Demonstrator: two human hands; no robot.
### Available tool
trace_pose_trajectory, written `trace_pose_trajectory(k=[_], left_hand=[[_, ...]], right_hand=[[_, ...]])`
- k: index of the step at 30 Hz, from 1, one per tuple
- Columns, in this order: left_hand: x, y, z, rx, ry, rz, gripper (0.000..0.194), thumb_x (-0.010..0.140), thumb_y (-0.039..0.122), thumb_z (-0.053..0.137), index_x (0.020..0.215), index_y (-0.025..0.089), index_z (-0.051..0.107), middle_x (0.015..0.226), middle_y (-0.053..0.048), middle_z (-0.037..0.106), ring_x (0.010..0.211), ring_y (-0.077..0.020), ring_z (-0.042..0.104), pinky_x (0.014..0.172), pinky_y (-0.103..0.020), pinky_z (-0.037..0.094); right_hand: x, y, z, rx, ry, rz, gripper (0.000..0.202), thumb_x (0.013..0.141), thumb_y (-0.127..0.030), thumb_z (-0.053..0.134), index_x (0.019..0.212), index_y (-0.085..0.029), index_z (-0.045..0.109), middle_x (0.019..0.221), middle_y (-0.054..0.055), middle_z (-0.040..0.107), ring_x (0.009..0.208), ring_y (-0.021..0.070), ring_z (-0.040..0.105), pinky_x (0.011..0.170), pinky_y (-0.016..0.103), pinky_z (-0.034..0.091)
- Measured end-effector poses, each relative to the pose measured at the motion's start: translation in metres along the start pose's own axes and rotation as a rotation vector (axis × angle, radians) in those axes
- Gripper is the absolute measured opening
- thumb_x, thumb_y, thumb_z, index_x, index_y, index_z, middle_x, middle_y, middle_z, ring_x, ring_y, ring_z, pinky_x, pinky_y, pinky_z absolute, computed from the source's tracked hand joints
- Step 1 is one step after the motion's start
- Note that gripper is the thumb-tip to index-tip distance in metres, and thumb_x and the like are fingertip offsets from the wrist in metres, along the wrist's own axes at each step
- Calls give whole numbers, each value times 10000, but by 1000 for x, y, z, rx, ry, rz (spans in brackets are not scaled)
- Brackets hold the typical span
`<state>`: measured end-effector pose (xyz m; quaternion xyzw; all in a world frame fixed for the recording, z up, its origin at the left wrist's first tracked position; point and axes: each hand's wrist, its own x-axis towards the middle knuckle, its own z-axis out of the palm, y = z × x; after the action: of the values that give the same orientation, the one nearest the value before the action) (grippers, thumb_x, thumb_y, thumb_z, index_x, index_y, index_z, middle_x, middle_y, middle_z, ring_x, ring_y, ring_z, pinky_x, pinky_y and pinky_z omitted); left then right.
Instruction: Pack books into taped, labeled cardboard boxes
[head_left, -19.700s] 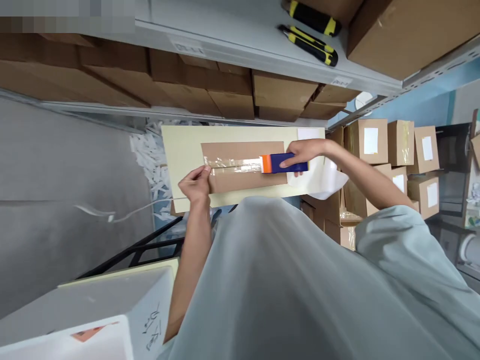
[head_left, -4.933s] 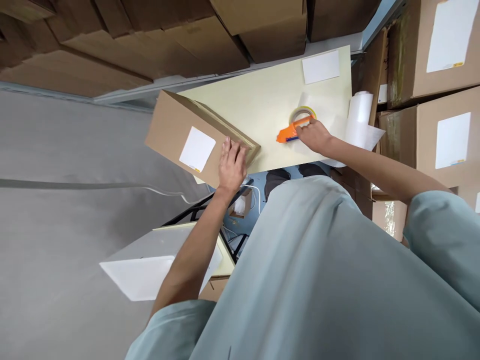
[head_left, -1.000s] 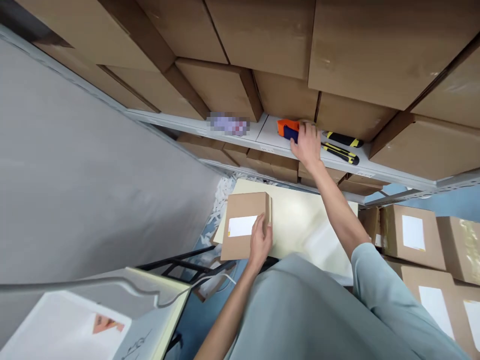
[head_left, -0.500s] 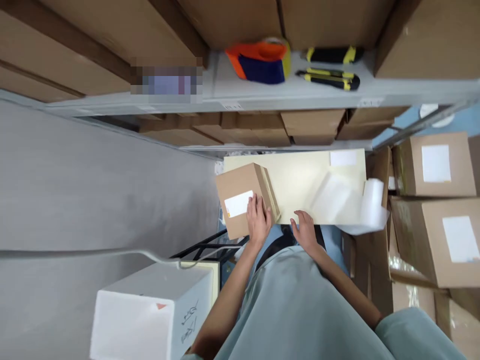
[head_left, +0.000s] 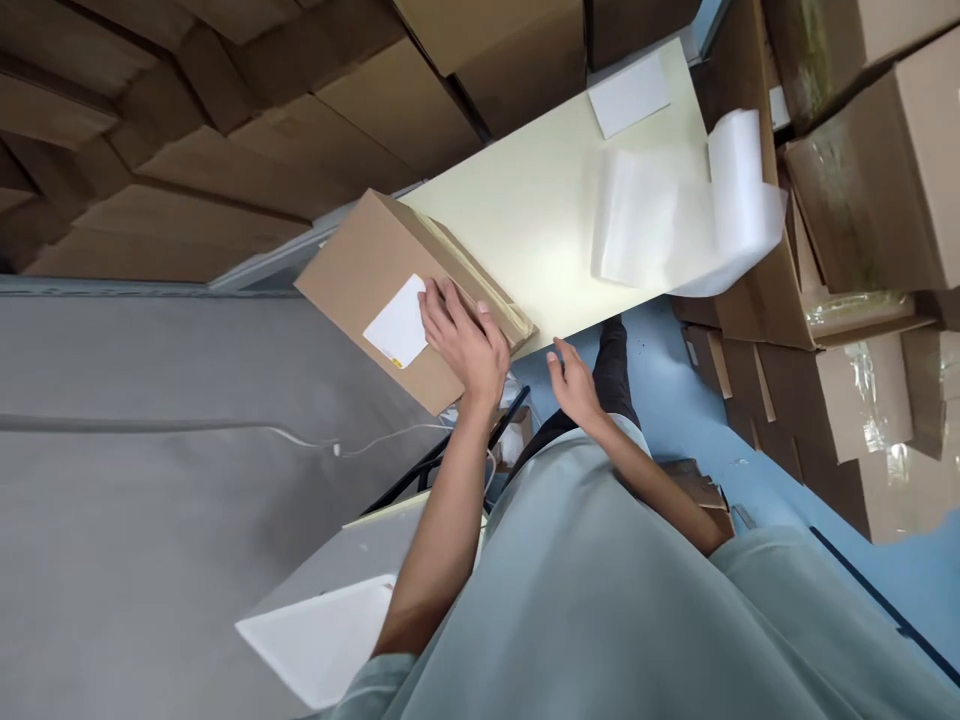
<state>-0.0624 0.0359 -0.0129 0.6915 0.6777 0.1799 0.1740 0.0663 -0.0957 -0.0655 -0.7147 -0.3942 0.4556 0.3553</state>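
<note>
A brown cardboard box [head_left: 360,270] with a white label [head_left: 397,322] rests tilted at the left end of the pale yellow tabletop [head_left: 525,220]. Flat on top of the box, touching the label's right edge, lies my left hand [head_left: 466,340] with its fingers extended. My right hand [head_left: 575,385] is just off the table's front edge, fingers apart, holding nothing. Translucent wrapping [head_left: 652,220] spreads over the table's right part, joined to a roll [head_left: 735,180] at the right end. A white sheet [head_left: 630,92] lies at the far right corner.
Shelved cartons [head_left: 300,150] line the far side. More cartons [head_left: 862,190] are stacked on the right. A grey wall [head_left: 150,500] stands left, with a cable [head_left: 187,425] across it. A white box [head_left: 322,640] is at the lower left.
The view has turned and dropped closer to the table, so the upper shelf with its tools is out of sight. My left hand stays on the box; my right hand remains beside the front edge.
</note>
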Motion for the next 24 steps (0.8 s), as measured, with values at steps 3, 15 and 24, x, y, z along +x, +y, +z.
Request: trace_pose_trajectory(k=[3, 15, 24], left_hand=[[-3, 1, 2, -15, 14, 13, 682, 1169, 504, 379, 1741, 135, 421, 1843, -218, 335, 1776, -350, 158, 1444, -583, 123], [-9, 1, 10, -8, 20, 62, 644, 1150, 434, 419, 1702, 106, 465, 1830, -229, 360, 1768, -358, 184, 1443, -578, 139], [61, -8, -52, -136, 17, 85, 449, 1144, 372, 493, 1449, 110, 692, 1606, -253, 610, 1533, -375, 530, 1324, -600, 386]], right_hand=[[3, -8, 25, 183, -11, -22, 858, 1141, -789, 289, 1657, -171, 587, 1715, 158, 581, 1642, 290, 507, 1411, 467, 350], [91, -26, 41, 498, -258, 165, 771, 1187, -616, 369, 1652, -35, 572, 1754, 131, 532, 1677, 181, 457, 1421, 320, 235], [-6, -54, 23, 588, -7, 422, 892, 1049, -799, 569, 1758, -268, 460, 1808, 110, 471, 1674, 318, 457, 1353, 508, 424]])
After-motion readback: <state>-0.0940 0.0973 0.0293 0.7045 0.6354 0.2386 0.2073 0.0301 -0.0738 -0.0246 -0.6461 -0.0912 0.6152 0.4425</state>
